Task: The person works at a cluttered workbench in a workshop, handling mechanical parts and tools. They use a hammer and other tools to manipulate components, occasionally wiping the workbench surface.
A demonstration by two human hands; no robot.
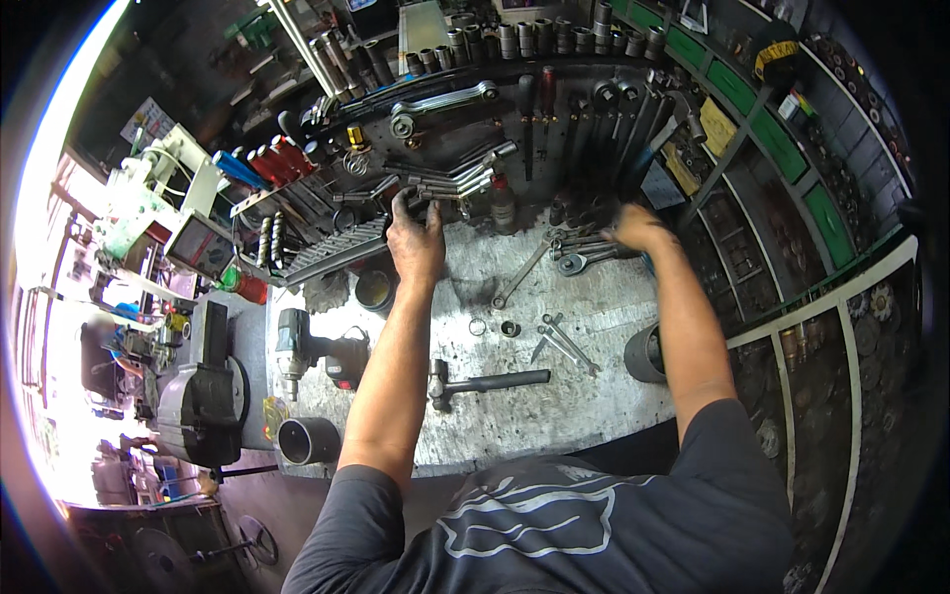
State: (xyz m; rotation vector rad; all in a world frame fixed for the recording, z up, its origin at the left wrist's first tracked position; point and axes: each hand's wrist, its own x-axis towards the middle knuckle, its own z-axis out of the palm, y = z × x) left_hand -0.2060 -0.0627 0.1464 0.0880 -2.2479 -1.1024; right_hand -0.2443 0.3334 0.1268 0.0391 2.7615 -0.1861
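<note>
My left hand [414,241] is raised over the back of the workbench, thumb and fingers apart, with nothing visible between them. Just beyond its fingertips, several chrome wrenches [450,185] hang in a cluster on the dark tool board. My right hand [639,229] is at the back right, beside a pile of ratchets and wrenches [584,249]. Motion smears its fingers, so their grip is unclear. A long combination wrench [522,276] lies left of that pile. Several small wrenches [566,342], a socket [510,329] and a thin ring [477,327] lie mid-bench.
A hammer [490,382] and a cordless impact wrench [322,348] lie on the metal bench top [604,396]. Cylinders stand at the left [308,441] and right [644,354] edges. A bench vise [203,396] is at left; green-fronted drawers [777,139] line the right.
</note>
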